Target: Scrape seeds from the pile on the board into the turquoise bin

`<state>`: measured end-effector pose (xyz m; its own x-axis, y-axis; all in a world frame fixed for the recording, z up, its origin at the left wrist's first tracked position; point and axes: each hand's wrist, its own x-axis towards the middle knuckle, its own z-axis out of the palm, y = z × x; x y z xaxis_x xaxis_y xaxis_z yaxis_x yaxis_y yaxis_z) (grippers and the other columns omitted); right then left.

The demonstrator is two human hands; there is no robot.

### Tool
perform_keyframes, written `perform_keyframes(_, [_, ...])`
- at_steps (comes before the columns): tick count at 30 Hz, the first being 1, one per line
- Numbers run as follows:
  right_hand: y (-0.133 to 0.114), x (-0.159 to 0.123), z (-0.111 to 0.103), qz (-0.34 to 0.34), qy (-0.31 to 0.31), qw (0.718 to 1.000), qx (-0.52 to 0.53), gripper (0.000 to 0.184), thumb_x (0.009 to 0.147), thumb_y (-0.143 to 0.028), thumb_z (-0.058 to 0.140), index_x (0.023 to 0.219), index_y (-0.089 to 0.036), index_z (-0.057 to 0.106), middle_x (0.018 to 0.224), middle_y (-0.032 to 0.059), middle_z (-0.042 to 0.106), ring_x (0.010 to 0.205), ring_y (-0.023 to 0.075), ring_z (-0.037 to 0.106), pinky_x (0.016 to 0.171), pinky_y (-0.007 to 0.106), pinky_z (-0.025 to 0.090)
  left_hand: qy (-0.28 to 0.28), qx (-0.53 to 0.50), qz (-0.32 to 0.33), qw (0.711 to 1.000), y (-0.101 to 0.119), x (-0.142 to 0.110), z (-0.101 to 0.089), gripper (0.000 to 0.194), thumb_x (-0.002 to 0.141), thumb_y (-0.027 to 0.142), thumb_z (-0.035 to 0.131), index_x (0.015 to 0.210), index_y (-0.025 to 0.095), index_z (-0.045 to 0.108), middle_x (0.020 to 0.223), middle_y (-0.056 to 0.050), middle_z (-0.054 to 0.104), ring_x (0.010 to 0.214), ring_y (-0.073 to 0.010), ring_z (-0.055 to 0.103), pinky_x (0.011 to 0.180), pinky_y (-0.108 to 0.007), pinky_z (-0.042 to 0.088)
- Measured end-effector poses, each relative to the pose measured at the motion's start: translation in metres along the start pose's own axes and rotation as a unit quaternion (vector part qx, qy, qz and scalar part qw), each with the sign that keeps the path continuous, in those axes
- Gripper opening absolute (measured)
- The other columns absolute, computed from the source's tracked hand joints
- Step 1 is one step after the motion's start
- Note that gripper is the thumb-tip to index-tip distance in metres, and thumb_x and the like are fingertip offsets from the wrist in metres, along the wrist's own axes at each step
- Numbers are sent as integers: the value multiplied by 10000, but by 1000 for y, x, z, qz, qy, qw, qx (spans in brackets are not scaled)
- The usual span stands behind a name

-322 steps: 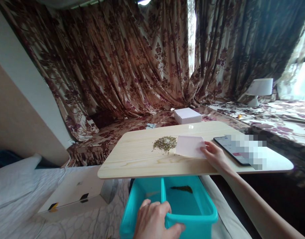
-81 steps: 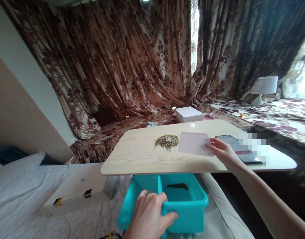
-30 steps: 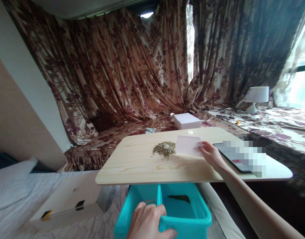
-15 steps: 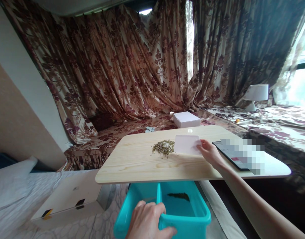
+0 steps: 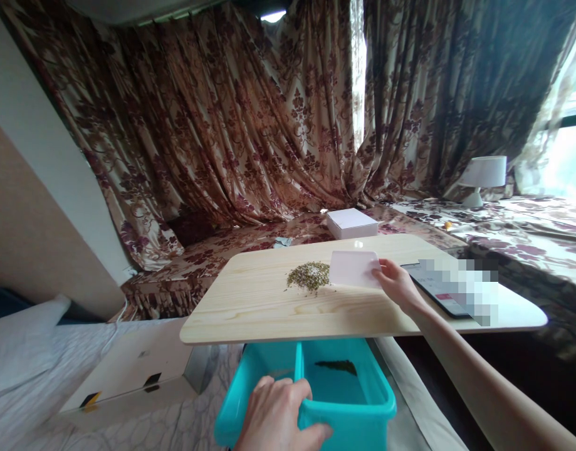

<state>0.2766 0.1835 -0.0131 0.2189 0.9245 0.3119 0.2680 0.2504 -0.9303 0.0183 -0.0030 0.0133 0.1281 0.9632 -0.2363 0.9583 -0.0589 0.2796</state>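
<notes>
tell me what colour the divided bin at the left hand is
The divided bin is bright turquoise; it shows best in the head view.

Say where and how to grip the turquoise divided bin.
Take the turquoise divided bin by its near rim, beside the divider, probably best from the near side, fingers over, thumb outside: the tabletop blocks the far side; the left hand grips the exposed near rim.
</notes>
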Motion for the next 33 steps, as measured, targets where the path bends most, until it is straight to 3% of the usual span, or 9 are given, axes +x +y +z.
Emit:
perform_keyframes(7, [7, 5, 2, 6, -6, 1000, -8, 204, 694, -220, 524, 886, -179, 579, 760, 57, 707, 727, 187, 661, 627, 278, 497, 6, -3, 2, 1000, 0, 0, 2, 234, 674, 401, 570, 854, 263, 629, 865, -11, 638, 913, -241, 508, 785, -315, 339])
perform_keyframes(14, [-7, -2, -1, 1, 0, 1000, 4, 175, 706, -216, 530, 871, -185, 578, 821, 56, 710, 730, 163, 658, 674, 261, 497, 4, -8, 1, 1000, 0, -1, 0, 227, 680, 402, 575, 857, 270, 624, 878, 0, 635, 925, -235, 502, 794, -309, 332])
perform_keyframes(27, [-5, 7, 13, 11, -72, 997, 27, 155, 736, -219, 519, 877, -191, 576, 854, 49, 714, 745, 161, 660, 702, 276, 502, -9, 0, -9, 1000, 2, -1, -1, 238, 690, 392, 565, 884, 268, 626, 905, -2, 629, 949, -235, 495, 806, -301, 331])
perform_keyframes(33, [-2, 7, 6, 9, -81, 996, 38, 158, 737, -230, 525, 882, -188, 574, 824, 49, 713, 738, 168, 659, 693, 287, 501, 1, -2, -6, 1000, 1, -2, -1, 230, 687, 386, 574, 876, 264, 622, 892, 1, 629, 936, -228, 499, 814, -301, 329])
